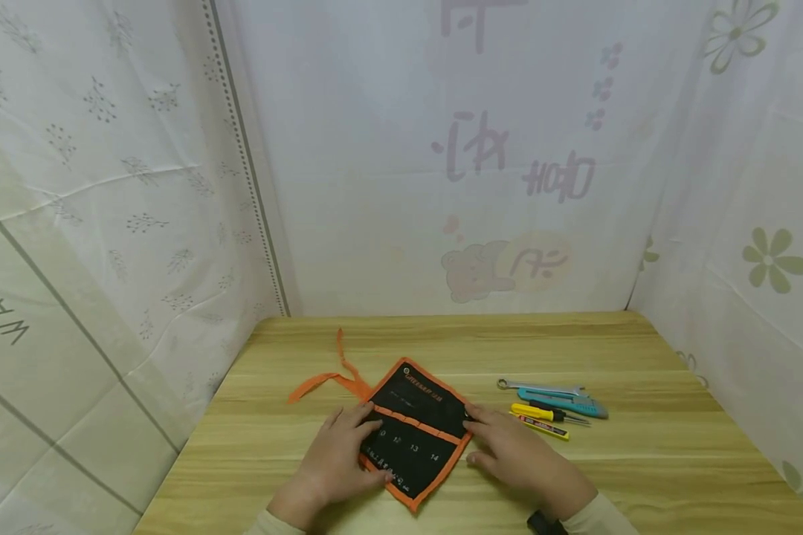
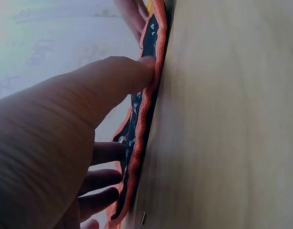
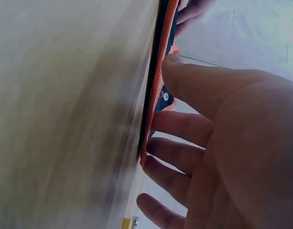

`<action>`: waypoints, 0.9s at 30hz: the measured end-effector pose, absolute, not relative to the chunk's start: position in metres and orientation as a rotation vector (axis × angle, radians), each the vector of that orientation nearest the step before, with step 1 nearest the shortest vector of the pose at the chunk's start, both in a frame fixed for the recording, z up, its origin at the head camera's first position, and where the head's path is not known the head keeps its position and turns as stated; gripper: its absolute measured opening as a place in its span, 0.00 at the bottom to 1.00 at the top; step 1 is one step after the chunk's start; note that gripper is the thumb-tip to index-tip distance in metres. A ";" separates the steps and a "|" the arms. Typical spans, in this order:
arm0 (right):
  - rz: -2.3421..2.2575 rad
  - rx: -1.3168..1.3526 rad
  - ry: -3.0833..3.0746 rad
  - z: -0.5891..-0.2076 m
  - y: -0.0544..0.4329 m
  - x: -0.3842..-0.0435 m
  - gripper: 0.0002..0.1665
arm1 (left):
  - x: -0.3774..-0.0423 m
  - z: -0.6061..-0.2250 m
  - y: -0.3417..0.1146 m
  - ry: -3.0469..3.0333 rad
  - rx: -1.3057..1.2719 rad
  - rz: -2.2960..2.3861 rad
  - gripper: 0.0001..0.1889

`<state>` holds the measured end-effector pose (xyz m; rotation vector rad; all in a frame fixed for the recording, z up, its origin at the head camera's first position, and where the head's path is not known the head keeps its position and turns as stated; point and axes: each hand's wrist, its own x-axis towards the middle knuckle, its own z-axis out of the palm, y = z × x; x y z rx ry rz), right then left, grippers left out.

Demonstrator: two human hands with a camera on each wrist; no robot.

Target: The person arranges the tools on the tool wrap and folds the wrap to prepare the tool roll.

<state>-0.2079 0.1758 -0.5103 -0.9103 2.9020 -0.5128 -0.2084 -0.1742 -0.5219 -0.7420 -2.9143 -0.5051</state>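
Observation:
A black fabric tool pouch (image 1: 435,414) with orange edging lies flat and slanted on the table. Numbers such as 12, 13 and 14 mark its lower half, below an orange band. My left hand (image 1: 334,455) rests on its left side, fingers spread and thumb on the lower part; in the left wrist view that thumb presses near the orange edge. My right hand (image 1: 518,455) touches the right edge with relaxed, nearly straight fingers. From the pouch's left corner an orange tie strap (image 1: 314,382) trails in two tails.
Right of the pouch lie a combination wrench (image 1: 538,386), a teal utility knife (image 1: 572,403), a yellow-and-black screwdriver (image 1: 530,412) and a slim yellow-and-red item (image 1: 545,428). Printed curtains (image 1: 375,186) stand behind and beside the wooden table (image 1: 241,461).

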 end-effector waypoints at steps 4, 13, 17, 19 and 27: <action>-0.514 -0.910 2.908 -0.508 0.176 -0.208 0.31 | -0.210 -0.523 -0.177 -2.886 -0.728 -0.503 0.41; -0.571 -0.953 2.922 -0.511 0.178 -0.212 0.12 | -0.213 -0.526 -0.182 -2.768 -0.784 -0.564 0.29; -0.599 -0.978 2.916 -0.511 0.179 -0.214 0.05 | -0.214 -0.527 -0.184 -2.733 -0.819 -0.633 0.24; -0.606 -0.978 2.913 -0.511 0.179 -0.215 0.03 | -0.214 -0.528 -0.184 -2.743 -0.816 -0.655 0.22; -0.692 -1.021 2.910 -0.514 0.179 -0.215 0.09 | -0.213 -0.527 -0.184 -2.858 -0.775 -0.680 0.25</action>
